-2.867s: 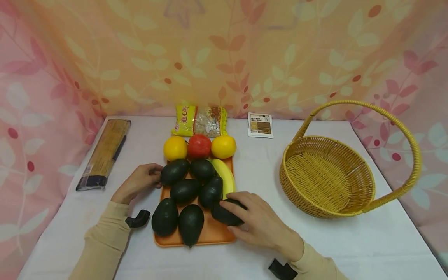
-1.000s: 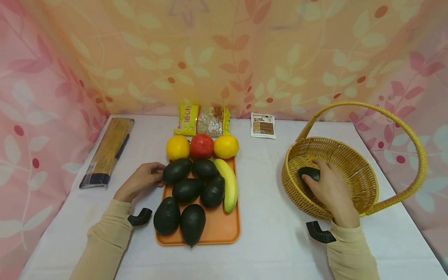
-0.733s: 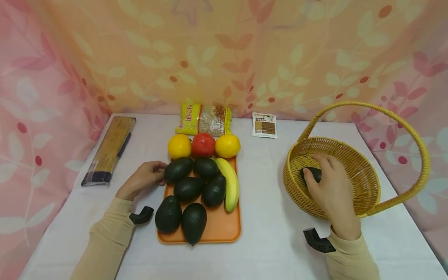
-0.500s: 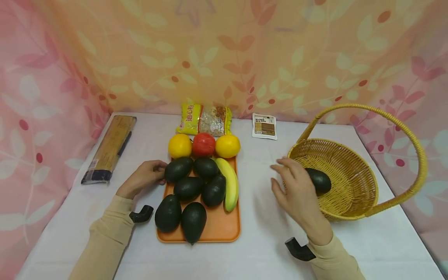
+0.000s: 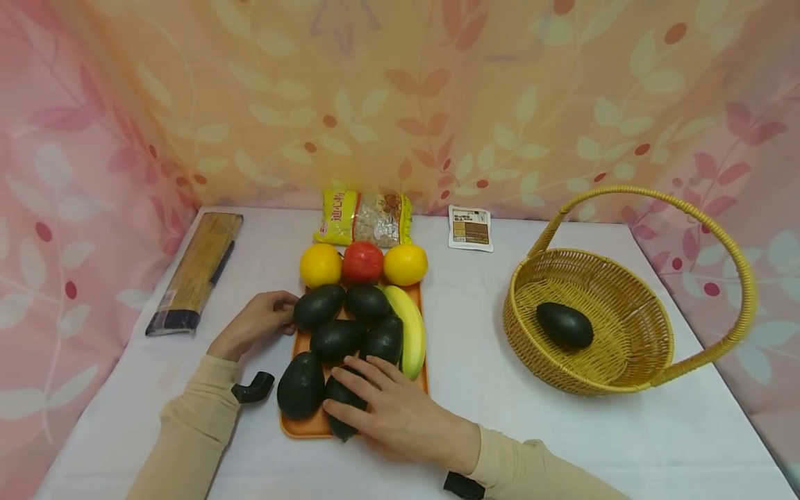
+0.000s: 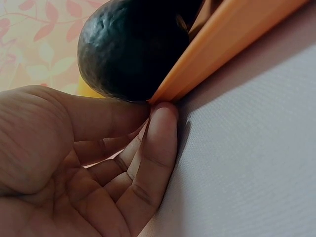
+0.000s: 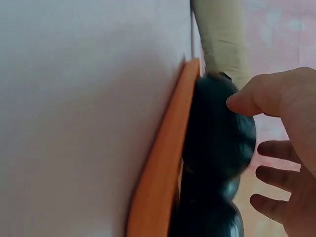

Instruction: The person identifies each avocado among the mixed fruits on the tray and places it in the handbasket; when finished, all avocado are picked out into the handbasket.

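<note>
An orange tray (image 5: 303, 428) carries several dark green avocados (image 5: 300, 385) and a banana (image 5: 412, 340). My left hand (image 5: 257, 323) pinches the tray's left rim between thumb and fingers, just beside an avocado (image 6: 131, 54). Over the front avocado (image 5: 340, 394) my right hand (image 5: 403, 413) spreads its fingers. In the right wrist view the thumb (image 7: 256, 96) overlaps that avocado (image 7: 217, 131), while the other fingers are extended on its far side; contact is hard to tell. One avocado (image 5: 565, 326) lies alone in the yellow wicker basket (image 5: 514, 316) on the right.
Behind the avocados, two yellow fruits (image 5: 321, 265) flank a red one (image 5: 363, 262) at the tray's back end. Further back are a yellow food bag (image 5: 367, 219) and a small white-and-brown packet (image 5: 470, 228). A long flat package (image 5: 198, 271) lies left. The basket's tall handle (image 5: 740, 278) arches up.
My right hand carried an avocado from the tray into the basket and let it go, then came back left over the front avocado. The left hand stayed on the tray's rim.
</note>
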### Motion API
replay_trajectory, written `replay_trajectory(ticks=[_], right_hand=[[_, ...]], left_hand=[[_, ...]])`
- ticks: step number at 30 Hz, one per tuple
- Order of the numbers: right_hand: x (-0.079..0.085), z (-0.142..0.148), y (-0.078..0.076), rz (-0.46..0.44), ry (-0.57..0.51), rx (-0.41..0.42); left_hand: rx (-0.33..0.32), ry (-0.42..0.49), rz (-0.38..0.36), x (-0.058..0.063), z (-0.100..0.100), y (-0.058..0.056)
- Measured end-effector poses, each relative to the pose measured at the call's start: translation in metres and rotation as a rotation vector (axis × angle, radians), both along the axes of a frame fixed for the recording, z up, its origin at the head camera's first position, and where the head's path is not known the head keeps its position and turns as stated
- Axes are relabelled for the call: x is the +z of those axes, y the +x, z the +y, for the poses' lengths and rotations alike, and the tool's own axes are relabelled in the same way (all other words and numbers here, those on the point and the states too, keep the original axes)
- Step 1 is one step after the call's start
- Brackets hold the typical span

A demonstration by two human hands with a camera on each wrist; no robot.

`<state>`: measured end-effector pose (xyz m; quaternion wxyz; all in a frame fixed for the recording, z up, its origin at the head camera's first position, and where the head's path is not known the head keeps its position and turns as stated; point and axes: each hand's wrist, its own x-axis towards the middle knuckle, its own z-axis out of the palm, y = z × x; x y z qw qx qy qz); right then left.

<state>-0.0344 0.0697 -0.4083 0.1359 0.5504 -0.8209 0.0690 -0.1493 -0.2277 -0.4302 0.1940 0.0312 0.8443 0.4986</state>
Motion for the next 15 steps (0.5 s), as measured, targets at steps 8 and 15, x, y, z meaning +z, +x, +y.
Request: replay_trajectory(ticks=[8, 15], right_hand=[[-0.01, -0.012, 0.002, 0.056, 0.069, 0.007], [-0.012, -0.013, -0.003, 0.146, 0.022, -0.033]], left_hand=[[-0.004, 0.003, 0.017, -0.002, 0.0, 0.0], [-0.004, -0.004, -0.001, -0.003, 0.0, -0.001]])
